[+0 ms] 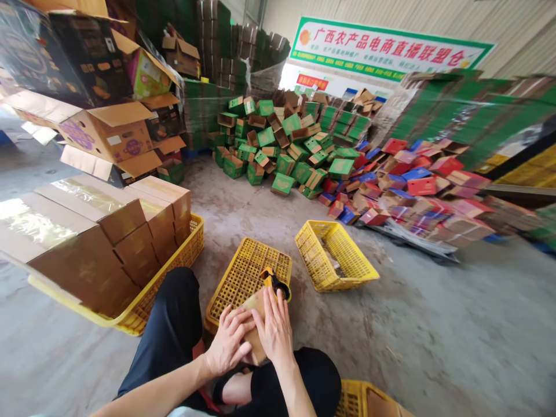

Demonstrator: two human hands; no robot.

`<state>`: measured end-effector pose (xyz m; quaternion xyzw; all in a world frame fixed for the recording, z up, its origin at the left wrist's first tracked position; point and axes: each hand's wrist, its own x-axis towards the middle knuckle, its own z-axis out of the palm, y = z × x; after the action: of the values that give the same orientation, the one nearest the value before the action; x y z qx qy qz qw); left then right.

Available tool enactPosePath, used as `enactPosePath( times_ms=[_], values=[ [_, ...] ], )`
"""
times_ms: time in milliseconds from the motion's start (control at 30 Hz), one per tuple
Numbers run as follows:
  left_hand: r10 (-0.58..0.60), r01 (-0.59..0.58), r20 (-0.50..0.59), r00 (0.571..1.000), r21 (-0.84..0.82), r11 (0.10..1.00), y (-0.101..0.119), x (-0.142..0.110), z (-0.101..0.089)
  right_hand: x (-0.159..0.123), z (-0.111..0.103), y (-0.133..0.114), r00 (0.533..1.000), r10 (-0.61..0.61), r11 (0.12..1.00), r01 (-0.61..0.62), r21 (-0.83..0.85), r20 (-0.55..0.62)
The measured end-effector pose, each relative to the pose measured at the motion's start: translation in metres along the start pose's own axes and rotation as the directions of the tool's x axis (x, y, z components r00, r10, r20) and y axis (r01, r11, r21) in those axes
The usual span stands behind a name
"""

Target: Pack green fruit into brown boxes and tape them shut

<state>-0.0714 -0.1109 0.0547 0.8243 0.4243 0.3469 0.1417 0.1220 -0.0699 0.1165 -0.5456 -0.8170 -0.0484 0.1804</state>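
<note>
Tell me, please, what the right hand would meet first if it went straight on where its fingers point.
The right hand would probably meet the tape dispenser first, past the cardboard box it touches; one view leaves the depth uncertain.

Right of the right hand [274, 330], open floor [425, 330] gives free passage across the lower right of the frame, though a crate corner [353, 399] intrudes at the bottom edge. At centre, the tape dispenser [268, 275] blocks straight ahead. Floor shows between the latticed crate [230, 284] and slanted crate [318, 278]; stacked cartons [87, 260] wall off the left.
</note>
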Motion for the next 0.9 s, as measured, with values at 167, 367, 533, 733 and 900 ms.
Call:
enactPosePath(
  times_ms=[167,367,533,733,900],
  values=[
    [0.015,-0.015,-0.012,1.0,-0.007,1.0,0.002,-0.006,0.003,-0.007,-0.005,-0.002,0.998,-0.06,0.998,0.06,0.004,0.003],
    [-0.002,0.002,0.0,1.0,-0.007,1.0,0.001,-0.001,0.0,-0.002,-0.002,-0.002,0.998,-0.026,0.999,0.028,0.032,-0.061],
    [0.006,-0.006,0.016,1.0,0.002,1.0,0.002,0.0,-0.003,-0.003,-0.001,-0.001,0.998,-0.014,1.0,0.015,0.024,-0.069],
    [0.007,-0.009,0.04,0.999,0.037,0.999,0.002,0.002,-0.013,-0.007,-0.008,0.003,0.991,-0.109,0.994,0.108,0.013,0.081],
    [-0.03,0.027,0.039,0.999,0.078,0.997,0.004,0.009,-0.022,-0.032,-0.001,-0.001,0.997,0.072,0.997,-0.073,0.003,0.037]
  ],
)
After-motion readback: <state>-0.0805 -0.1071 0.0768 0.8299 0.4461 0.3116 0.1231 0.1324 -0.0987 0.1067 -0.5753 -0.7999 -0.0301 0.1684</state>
